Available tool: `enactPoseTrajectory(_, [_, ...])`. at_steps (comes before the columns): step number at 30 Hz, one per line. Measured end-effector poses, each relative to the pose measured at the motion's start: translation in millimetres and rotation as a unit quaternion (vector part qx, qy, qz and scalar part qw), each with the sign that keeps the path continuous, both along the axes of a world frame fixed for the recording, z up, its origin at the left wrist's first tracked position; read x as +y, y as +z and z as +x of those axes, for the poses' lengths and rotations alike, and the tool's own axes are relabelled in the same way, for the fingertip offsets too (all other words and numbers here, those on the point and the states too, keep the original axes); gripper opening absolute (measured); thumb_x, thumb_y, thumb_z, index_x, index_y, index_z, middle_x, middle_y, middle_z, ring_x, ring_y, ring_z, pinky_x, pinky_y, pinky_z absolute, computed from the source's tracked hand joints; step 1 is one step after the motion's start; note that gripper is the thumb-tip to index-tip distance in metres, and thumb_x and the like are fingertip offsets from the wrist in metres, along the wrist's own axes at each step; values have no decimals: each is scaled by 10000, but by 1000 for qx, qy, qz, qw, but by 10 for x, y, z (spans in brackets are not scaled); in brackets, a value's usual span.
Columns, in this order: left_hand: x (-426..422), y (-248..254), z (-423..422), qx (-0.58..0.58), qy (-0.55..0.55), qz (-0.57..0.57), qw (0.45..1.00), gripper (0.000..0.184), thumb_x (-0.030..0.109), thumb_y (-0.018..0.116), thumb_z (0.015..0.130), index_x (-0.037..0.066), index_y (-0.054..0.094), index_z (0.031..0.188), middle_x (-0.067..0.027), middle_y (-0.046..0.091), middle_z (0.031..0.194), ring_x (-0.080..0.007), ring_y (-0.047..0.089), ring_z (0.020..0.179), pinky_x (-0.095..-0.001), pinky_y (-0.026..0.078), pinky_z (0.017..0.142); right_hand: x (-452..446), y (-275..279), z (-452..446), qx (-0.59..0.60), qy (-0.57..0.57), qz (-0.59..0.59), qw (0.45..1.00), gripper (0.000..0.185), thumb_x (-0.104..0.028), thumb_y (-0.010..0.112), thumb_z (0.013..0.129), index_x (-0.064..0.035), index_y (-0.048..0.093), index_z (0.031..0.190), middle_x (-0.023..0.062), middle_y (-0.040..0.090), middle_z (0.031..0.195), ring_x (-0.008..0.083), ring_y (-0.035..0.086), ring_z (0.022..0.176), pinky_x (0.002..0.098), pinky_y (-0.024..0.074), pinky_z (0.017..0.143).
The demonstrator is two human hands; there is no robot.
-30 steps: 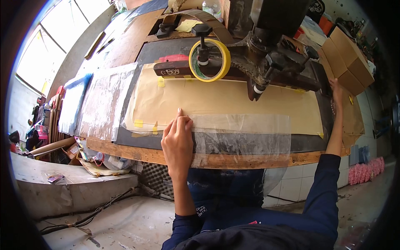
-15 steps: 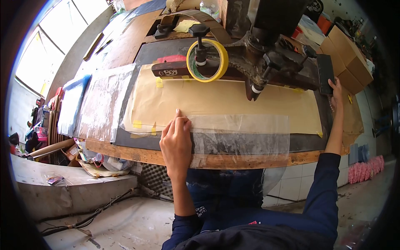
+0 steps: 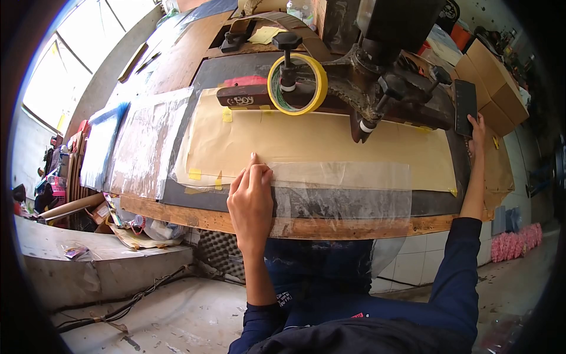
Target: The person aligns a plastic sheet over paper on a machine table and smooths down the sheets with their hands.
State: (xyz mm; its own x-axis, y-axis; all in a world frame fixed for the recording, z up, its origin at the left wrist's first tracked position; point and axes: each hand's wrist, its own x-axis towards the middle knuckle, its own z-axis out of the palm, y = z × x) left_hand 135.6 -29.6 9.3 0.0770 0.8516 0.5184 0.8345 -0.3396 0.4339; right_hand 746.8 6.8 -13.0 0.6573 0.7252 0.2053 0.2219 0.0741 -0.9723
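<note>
My left hand [image 3: 252, 192] pinches the left corner of a clear plastic sheet [image 3: 342, 197], which lies across the front of the tan paper [image 3: 318, 138] and hangs over the wooden table edge. At the right, my right hand [image 3: 477, 134] grips a flat black object [image 3: 465, 103], which is tilted up beside the press. Above the paper stands a dark metal press bar [image 3: 247, 97] with knobs. A yellow tape roll [image 3: 321, 85] hangs round one knob.
Clear plastic sheets [image 3: 150, 141] and a bluish stack [image 3: 103, 147] lie on the left. A cardboard box [image 3: 492, 82] stands at the back right. The wooden table edge [image 3: 177, 217] runs along the front. Pink bundles [image 3: 517, 241] are low at the right.
The flat black object, not visible at first, has come up in my right hand beside the press. My left hand stays on the plastic corner.
</note>
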Motion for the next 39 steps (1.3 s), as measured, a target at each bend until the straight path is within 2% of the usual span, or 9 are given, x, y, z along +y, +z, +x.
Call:
enactPoseTrajectory(11, [-3, 9, 2, 6, 2, 4, 1000, 251, 91, 561, 856, -52, 558, 1063, -130, 650, 847, -279, 633, 812, -359, 501, 757, 21, -21, -10, -38, -41, -59, 997, 396, -183, 646, 791, -2, 540, 1127, 90, 599, 987, 162, 575, 874, 274, 451, 744])
enactPoseTrajectory(14, [-1, 7, 2, 1, -1, 1, 1000, 250, 89, 561, 856, -53, 558, 1062, -129, 650, 852, -281, 632, 816, -358, 500, 753, 27, 25, -53, -33, -70, -106, 991, 455, -140, 643, 767, 23, 512, 1170, 98, 570, 1079, 167, 548, 926, 288, 440, 798])
enactPoseTrajectory(20, [-2, 4, 0, 1, -2, 9, 1000, 250, 85, 565, 853, -55, 557, 1059, -132, 648, 844, -282, 632, 817, -356, 499, 759, -30, 179, -161, -166, -20, -206, 964, 421, -256, 644, 761, 16, 592, 1079, 91, 610, 962, 162, 566, 830, 301, 424, 785])
enactPoseTrajectory(22, [-4, 12, 1, 6, -6, 10, 1000, 256, 84, 567, 851, -59, 555, 1063, -133, 648, 841, -282, 633, 816, -357, 499, 764, -41, 294, -413, -93, -102, -215, 967, 502, -340, 638, 751, 13, 587, 1106, 123, 610, 1008, 192, 570, 887, 323, 418, 811])
enactPoseTrajectory(26, [-2, 15, 8, 5, -1, 2, 1000, 263, 84, 567, 851, -61, 554, 1071, -133, 647, 838, -282, 633, 815, -360, 498, 765, 19, 397, -571, -59, -42, -273, 959, 634, -421, 635, 728, 25, 552, 1171, 167, 553, 1169, 239, 536, 1025, 353, 400, 870])
enactPoseTrajectory(28, [-3, 8, 4, 8, -1, -2, 1000, 268, 83, 565, 853, -61, 554, 1080, -133, 647, 835, -281, 634, 812, -360, 497, 761, 118, 279, -418, -171, -48, -314, 933, 725, -464, 646, 695, 40, 525, 1201, 187, 510, 1241, 271, 497, 1099, 369, 379, 910])
enactPoseTrajectory(31, [-6, 0, 6, -21, 15, -23, 999, 193, 105, 574, 855, 16, 610, 1023, -134, 665, 933, -291, 640, 857, -370, 503, 728, 129, 224, -373, -184, -42, -321, 928, 749, -478, 656, 674, 57, 527, 1181, 180, 545, 1194, 270, 513, 1066, 361, 377, 906])
enactPoseTrajectory(34, [-1, -1, 0, 5, -1, 2, 1000, 268, 83, 563, 857, -61, 556, 1083, -133, 647, 834, -285, 632, 811, -359, 498, 751, 122, 331, -499, -197, -53, -358, 911, 732, -449, 676, 659, 62, 530, 1163, 173, 567, 1160, 260, 520, 1050, 347, 376, 898])
enactPoseTrajectory(39, [-1, 4, 2, 7, -3, 3, 1000, 264, 81, 565, 857, -60, 559, 1080, -135, 645, 832, -289, 631, 818, -365, 499, 743, 76, 443, -739, -215, -47, -328, 919, 710, -420, 689, 652, 56, 535, 1155, 172, 569, 1153, 250, 524, 1046, 339, 385, 881])
